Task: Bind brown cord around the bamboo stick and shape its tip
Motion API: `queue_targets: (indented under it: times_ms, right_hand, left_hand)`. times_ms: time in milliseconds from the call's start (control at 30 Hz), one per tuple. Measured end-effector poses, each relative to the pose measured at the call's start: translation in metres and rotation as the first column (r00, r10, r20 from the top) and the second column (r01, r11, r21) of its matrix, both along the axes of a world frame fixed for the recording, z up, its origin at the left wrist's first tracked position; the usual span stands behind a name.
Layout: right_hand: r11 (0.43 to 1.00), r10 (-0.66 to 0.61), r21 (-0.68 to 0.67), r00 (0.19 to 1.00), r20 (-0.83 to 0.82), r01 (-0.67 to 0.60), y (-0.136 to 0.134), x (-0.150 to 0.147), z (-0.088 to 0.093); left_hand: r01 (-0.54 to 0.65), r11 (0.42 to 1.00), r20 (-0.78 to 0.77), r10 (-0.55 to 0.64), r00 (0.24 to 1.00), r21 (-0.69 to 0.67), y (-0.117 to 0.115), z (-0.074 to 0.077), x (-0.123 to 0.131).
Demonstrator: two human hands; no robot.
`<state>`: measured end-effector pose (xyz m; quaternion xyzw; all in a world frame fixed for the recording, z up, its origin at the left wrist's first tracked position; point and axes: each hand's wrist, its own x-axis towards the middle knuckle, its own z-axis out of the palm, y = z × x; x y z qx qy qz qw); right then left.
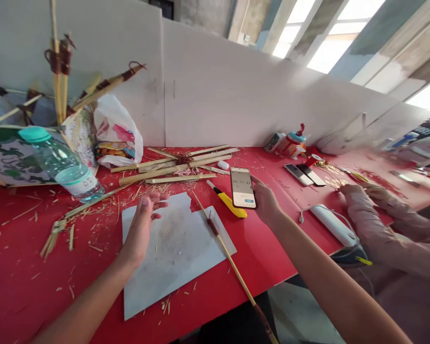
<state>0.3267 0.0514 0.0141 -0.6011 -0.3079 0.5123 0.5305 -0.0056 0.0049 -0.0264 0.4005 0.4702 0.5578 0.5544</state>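
Note:
My right hand (264, 200) holds a smartphone (242, 187) upright above the red table (28, 267); its screen shows a timer. My left hand (141, 224) hovers open over the left part of a grey cutting mat (175, 253), fingers loosely spread, holding nothing. A long bamboo stick with a dark binding (222, 243) lies across the mat's right edge and runs past the table's front edge. A yellow utility knife (229, 203) lies just beyond the mat, under the phone.
Split bamboo strips (175, 165) are piled at the back, with shavings scattered around. A tilted water bottle (62, 165), a plastic bag (116, 131) and a tied bamboo frame (60, 71) stand left. At right another person's hands (365, 193) work near two phones (304, 174) and a white power strip (335, 224).

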Motion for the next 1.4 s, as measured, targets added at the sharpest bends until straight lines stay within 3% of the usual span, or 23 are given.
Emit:
queue_targets:
  times_ms: [100, 267, 367, 467, 667, 900, 1033, 1200, 1400]
  right_hand:
    - [0.997, 0.077, -0.009, 0.991, -0.105, -0.078, 0.004, 0.017, -0.004]
    - [0.995, 0.078, -0.06, 0.996, -0.031, -0.08, 0.003, 0.027, -0.011]
    - [0.976, 0.214, -0.024, 0.976, -0.035, -0.215, -0.004, 0.019, -0.011]
    - [0.926, 0.374, 0.086, 0.925, -0.061, -0.368, -0.012, -0.004, -0.007]
    - [0.817, 0.569, 0.21, 0.809, -0.149, -0.537, -0.027, -0.08, 0.005]
    - [0.739, 0.674, 0.265, 0.684, -0.279, -0.62, -0.06, -0.157, -0.007]
    - [0.787, 0.613, 0.272, 0.752, -0.245, -0.553, -0.068, -0.178, -0.006]
    - [0.86, 0.502, 0.254, 0.826, -0.256, -0.443, -0.072, -0.191, -0.008]
    - [0.869, 0.484, 0.248, 0.839, -0.247, -0.428, -0.072, -0.193, -0.014]
  left_hand:
    - [0.012, 1.0, 0.006, -0.011, 1.0, -0.005, -0.001, -0.002, 0.002]
    - [0.006, 0.999, -0.058, -0.004, 0.998, 0.033, -0.002, -0.002, 0.002]
    - [0.03, 0.999, -0.069, -0.028, 0.997, 0.032, -0.003, -0.005, 0.003]
    - [0.057, 0.998, -0.054, -0.056, 0.997, 0.017, -0.004, -0.007, 0.005]
    - [0.049, 0.999, -0.016, -0.049, 0.999, 0.0, -0.005, -0.004, 0.009]
    - [0.049, 0.996, 0.33, -0.021, 0.944, -0.076, -0.01, -0.001, 0.016]
    - [0.04, 0.999, 0.448, -0.022, 0.894, -0.032, -0.012, 0.007, 0.015]
    - [0.035, 0.999, 0.461, -0.017, 0.887, -0.031, -0.014, 0.013, 0.015]
    - [-0.009, 1.0, 0.402, 0.019, 0.916, -0.027, -0.012, 0.008, 0.014]
